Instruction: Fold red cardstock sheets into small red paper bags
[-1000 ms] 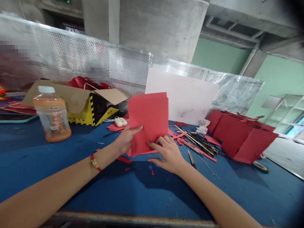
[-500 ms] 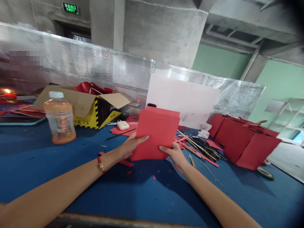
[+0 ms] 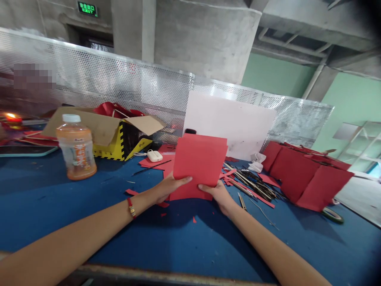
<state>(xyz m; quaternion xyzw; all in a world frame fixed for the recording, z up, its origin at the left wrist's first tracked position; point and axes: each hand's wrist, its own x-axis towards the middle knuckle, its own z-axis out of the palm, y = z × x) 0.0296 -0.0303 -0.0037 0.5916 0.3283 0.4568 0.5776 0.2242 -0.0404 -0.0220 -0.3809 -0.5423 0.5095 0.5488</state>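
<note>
A stack of red paper sheets [image 3: 201, 161] stands nearly upright above the blue table [image 3: 184, 246], its sheets slightly offset at the top and right edges. My left hand [image 3: 169, 187] grips the lower left side, thumb across the front. On the lower right side my right hand [image 3: 218, 194] holds the same stack, its thumb pressed on the front. The other fingers of both hands are mostly hidden behind the paper. Small red scraps [image 3: 194, 219] lie on the table just in front of the stack.
At left are a drink bottle [image 3: 77, 149], a phone [image 3: 26, 151] and an open carton [image 3: 110, 137]. A white earphone case [image 3: 154, 155] lies behind my left hand. Sticks and tools [image 3: 256, 184], a red paper bag [image 3: 306, 174] and green tape [image 3: 332, 215] sit at right.
My left hand has shifted right and slightly down along the stack, its thumb now nearer the right thumb. The stack has moved slightly right.
</note>
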